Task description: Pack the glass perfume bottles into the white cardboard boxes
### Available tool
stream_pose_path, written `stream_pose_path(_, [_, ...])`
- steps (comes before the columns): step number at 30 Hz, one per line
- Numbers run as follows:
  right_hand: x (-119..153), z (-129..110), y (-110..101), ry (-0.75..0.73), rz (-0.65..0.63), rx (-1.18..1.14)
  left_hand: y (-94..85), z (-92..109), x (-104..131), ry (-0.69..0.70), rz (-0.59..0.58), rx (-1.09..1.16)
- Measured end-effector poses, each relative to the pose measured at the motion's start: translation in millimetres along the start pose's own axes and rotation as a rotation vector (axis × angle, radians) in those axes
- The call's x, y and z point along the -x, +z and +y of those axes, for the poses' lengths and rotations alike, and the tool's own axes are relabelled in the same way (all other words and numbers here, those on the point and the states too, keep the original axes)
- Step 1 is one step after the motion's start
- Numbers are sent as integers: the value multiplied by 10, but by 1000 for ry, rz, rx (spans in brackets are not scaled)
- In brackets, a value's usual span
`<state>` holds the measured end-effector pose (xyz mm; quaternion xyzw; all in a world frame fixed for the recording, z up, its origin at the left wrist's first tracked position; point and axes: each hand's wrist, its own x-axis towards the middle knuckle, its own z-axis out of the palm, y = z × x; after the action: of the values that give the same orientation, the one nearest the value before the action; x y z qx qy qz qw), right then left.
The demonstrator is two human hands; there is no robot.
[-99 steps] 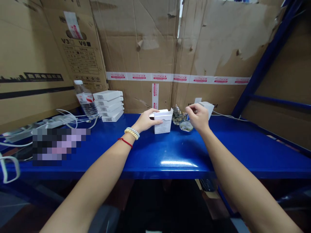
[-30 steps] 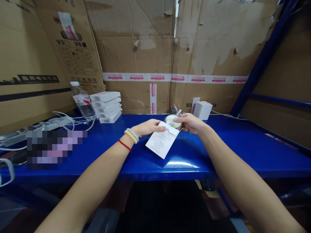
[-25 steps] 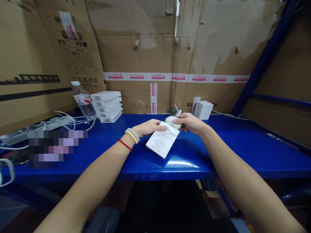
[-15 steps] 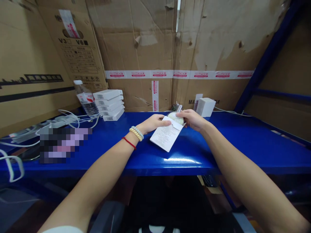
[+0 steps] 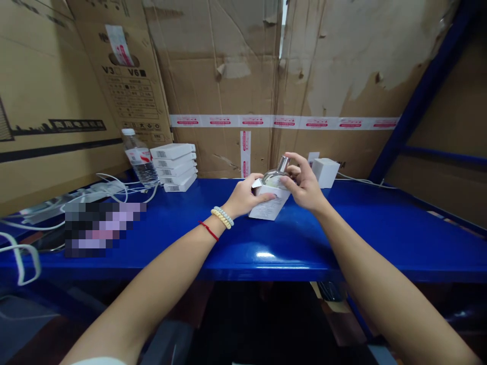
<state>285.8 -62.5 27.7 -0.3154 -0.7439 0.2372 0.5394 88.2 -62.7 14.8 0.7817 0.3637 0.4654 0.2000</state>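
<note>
My left hand (image 5: 244,196) is closed around a small white printed box (image 5: 265,209), its thumb across the front panel. The box is open at the top, with a flap (image 5: 257,183) standing out by my fingers. A clear, rounded glass perfume bottle (image 5: 271,178) with a silver cap (image 5: 282,163) sticks out of the opening, its lower part hidden inside. My right hand (image 5: 305,186) grips the bottle, thumb on the glass and forefinger up beside the cap.
On the blue table (image 5: 213,243), a stack of several white boxes (image 5: 177,165) and a water bottle (image 5: 140,159) stand at the back left. White cables (image 5: 114,190) lie at the left. Behind my right hand is another white box (image 5: 326,172). Cardboard (image 5: 220,96) walls the back.
The box and bottle have turned more upright, so more of the bottle and cap shows. My right hand has shifted its grip, with the forefinger now raised by the cap.
</note>
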Motion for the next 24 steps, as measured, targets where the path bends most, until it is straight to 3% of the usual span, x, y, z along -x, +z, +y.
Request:
stream_pose_path(7, [22, 4, 54, -74, -73, 118, -73, -140, -53, -63, -148, 246])
stream_pose_path(11, [28, 9, 109, -51, -93, 186, -136, -210, -73, -103, -175, 248])
stream_pose_path(24, [3, 83, 95, -181, -64, 147, -162, -261, -84, -113, -207, 223])
